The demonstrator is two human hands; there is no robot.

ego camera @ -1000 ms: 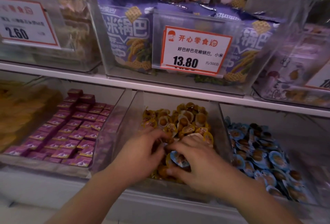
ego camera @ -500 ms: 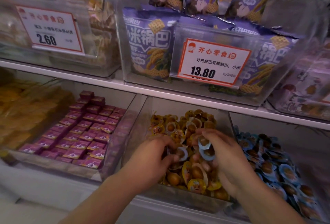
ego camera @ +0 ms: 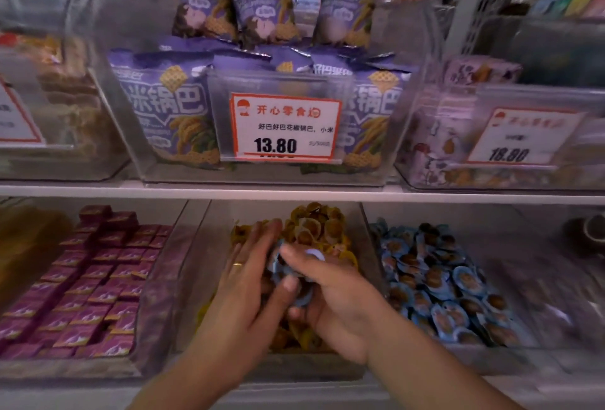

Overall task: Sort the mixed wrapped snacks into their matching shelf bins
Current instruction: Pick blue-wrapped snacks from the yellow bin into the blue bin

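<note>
Two hands, the left hand (ego camera: pixel 244 282) and the right hand (ego camera: pixel 330 295), were over the lower shelf. Three clear bins there held snacks: one of purple squares (ego camera: pixel 95 275), one of yellow-wrapped pieces (ego camera: pixel 314 226), one of blue-wrapped pieces (ego camera: pixel 442 282), each too many to count. Three price cards showed above, and three upright purple bags (ego camera: pixel 266 4).
</note>
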